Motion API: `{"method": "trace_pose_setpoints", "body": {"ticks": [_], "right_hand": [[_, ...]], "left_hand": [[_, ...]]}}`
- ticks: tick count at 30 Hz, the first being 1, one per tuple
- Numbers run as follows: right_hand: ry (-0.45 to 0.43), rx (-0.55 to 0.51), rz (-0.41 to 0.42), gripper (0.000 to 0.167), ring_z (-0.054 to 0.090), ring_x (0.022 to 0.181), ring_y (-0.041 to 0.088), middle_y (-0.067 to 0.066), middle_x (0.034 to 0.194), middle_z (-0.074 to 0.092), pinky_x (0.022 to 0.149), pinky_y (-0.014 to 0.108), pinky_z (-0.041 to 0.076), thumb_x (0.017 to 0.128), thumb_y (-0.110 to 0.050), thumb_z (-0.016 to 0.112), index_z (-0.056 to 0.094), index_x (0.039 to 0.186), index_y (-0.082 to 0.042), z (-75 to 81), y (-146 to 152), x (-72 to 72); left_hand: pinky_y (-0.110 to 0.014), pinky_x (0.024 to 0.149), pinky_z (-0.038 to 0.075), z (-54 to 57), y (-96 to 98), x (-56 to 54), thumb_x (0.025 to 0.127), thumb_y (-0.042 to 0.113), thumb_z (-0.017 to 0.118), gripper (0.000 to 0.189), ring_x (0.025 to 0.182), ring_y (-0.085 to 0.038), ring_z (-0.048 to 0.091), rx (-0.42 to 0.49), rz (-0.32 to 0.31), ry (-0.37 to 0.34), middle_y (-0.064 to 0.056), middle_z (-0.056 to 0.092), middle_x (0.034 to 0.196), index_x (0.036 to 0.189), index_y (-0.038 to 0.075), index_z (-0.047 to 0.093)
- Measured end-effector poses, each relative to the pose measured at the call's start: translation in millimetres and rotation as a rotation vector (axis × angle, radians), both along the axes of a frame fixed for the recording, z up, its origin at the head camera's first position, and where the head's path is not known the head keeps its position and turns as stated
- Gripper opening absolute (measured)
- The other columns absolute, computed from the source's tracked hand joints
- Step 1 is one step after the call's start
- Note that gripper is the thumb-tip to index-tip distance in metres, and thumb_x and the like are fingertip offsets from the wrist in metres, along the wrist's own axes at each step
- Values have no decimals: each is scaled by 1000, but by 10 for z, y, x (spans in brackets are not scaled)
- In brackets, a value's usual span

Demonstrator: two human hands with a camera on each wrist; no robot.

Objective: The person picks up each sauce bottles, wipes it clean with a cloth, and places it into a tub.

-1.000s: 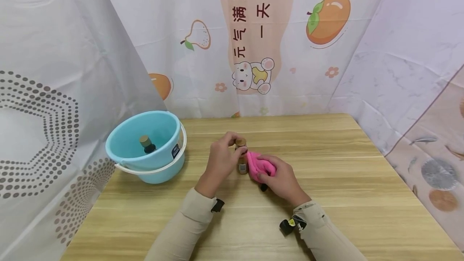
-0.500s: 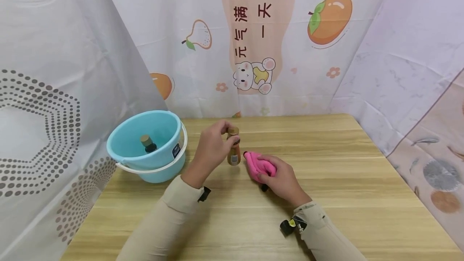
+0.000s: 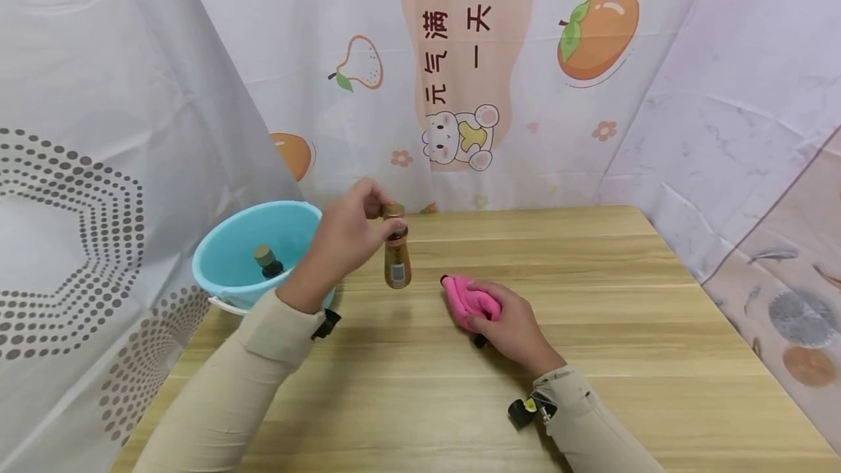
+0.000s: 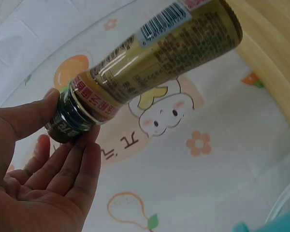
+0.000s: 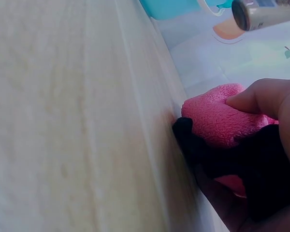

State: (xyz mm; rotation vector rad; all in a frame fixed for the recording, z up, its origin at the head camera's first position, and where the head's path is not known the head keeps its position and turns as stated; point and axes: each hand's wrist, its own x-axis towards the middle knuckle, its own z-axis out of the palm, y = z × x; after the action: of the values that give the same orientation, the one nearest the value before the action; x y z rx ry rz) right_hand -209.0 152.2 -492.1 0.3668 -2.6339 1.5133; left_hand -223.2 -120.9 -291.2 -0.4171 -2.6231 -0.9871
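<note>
My left hand [image 3: 344, 236] pinches a small gold-labelled bottle [image 3: 397, 265] by its capped neck and holds it above the table, base downward. In the left wrist view the thumb and fingers close round the bottle's cap, and a barcode shows on its label [image 4: 164, 53]. My right hand [image 3: 515, 320] grips a bunched pink fuzzy cloth [image 3: 463, 301] low at the table. Close up in the right wrist view, a black soft piece [image 5: 203, 154] lies against the pink cloth, inside the same grip; what it is cannot be told.
A light blue bucket [image 3: 220, 265] stands at the table's left, partly behind my left forearm. Inside it is a dark bottle [image 3: 266, 261] with a gold cap. Printed curtains [image 3: 368, 137] hang at the back and both sides of the wooden table [image 3: 591, 261].
The left hand has lifted the bottle off the table and carried it leftward, toward the bucket. The right hand and the pink cloth have stayed in place.
</note>
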Motion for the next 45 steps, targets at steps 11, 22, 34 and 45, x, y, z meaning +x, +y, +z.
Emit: {"method": "trace_pose_setpoints", "body": {"ticks": [11, 22, 34, 45], "right_hand": [[22, 2, 4, 52, 62, 118, 20, -2, 137, 66, 102, 44, 52, 85, -20, 87, 69, 132, -30, -13, -6, -1], [8, 9, 6, 50, 62, 121, 18, -4, 136, 66, 105, 43, 51, 85, -23, 87, 68, 132, -31, -47, 0, -17], [7, -1, 11, 55, 61, 123, 17, -7, 137, 64, 105, 44, 51, 84, -19, 87, 67, 133, -34, -47, -23, -14], [-21, 5, 4, 54, 60, 126, 18, -9, 140, 63, 107, 44, 51, 85, -24, 87, 66, 133, -37, -42, -9, -8]], "left_hand": [[-40, 82, 59, 483, -446, -76, 86, 23, 87, 35, 96, -20, 74, 5, -13, -69, -6, 75, 107, 106, 9, 61], [-20, 79, 55, 837, -901, -231, 85, 34, 87, 48, 107, -23, 71, -27, 43, -118, -14, 75, 116, 115, 7, 60], [-37, 89, 51, 943, -1323, -488, 82, 48, 86, 59, 114, -24, 65, 3, 204, -223, -11, 72, 127, 121, 14, 58], [-58, 107, 48, 798, -1655, -662, 83, 52, 83, 58, 113, -19, 65, 89, 207, -229, 7, 74, 115, 123, 19, 58]]}}
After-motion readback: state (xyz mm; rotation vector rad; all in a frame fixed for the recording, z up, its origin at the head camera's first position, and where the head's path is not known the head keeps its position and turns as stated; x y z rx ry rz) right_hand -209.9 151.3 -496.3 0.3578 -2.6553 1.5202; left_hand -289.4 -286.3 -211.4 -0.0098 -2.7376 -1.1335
